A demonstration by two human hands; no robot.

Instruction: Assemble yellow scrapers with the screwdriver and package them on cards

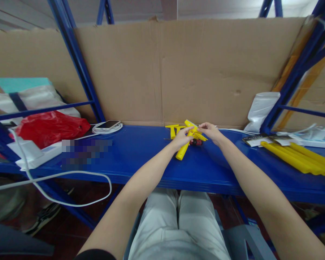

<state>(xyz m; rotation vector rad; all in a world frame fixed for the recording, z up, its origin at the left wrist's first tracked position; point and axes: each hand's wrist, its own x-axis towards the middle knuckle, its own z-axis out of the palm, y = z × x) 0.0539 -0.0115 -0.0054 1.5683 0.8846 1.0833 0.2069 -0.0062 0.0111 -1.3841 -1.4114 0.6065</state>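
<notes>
My left hand (183, 138) is closed around a yellow plastic tube-like piece (182, 151), which slants from lower left to upper right over the blue bench. My right hand (209, 131) is at the right of that piece, its thumb and fingertips pinched together. What lies between those fingertips is too small to make out. Below the right hand are more yellow plastic parts (199, 136). A screwdriver with a dark red handle (196, 142) lies under them, partly hidden. Yellow T-shaped pieces (173, 130) rest on the bench just beyond my left hand.
Long yellow pieces (298, 157) lie on the blue bench (135, 151) at right, near a white bag (262, 110). On the left are a phone (110, 124), coiled white cable, a red plastic bag (52, 126) and a power strip (47, 153). Cardboard (119, 72) stands behind.
</notes>
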